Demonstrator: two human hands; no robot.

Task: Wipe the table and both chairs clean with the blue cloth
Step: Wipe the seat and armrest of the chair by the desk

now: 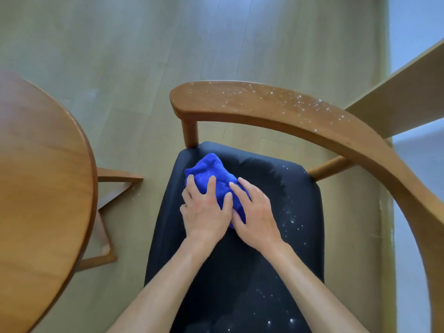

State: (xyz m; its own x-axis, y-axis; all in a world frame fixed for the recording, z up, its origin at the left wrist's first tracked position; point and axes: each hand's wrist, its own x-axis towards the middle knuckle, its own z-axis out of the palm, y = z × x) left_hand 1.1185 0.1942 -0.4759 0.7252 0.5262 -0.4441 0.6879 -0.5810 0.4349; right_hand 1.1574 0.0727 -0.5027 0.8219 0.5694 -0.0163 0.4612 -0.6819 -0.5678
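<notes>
Item 1, left edge of frame: round wooden table (43,164), top only partly in view; base legs show below its rim, lower left.

Item 2, centre: blue cloth (211,171), bunched, lying on the black seat (240,272) at its upper-left part. Long axis runs roughly upper left to lower right in frame.

Item 3, centre: left hand (204,212), fingers spread and bent down over the cloth's left side, pressing it to the seat.

Item 4, just right of that: right hand (254,212), fingers laid over the cloth's right side, pressing likewise. Hands touch at thumbs. Both sit on the cloth's near end; most exposed cloth lies beyond the fingertips, toward upper frame. Neither hand clearly nearer.

Item 5, centre-right: white specks on seat, right and lower right of hands; a smeared patch upper right of cloth.

Item 6, upper centre to right edge: chair armrest/back rail (276,109), curved wood, specked white, apparently unwiped.

Judgement: seat wipe in progress; next strokes probably go rightward toward the specks.
</notes>
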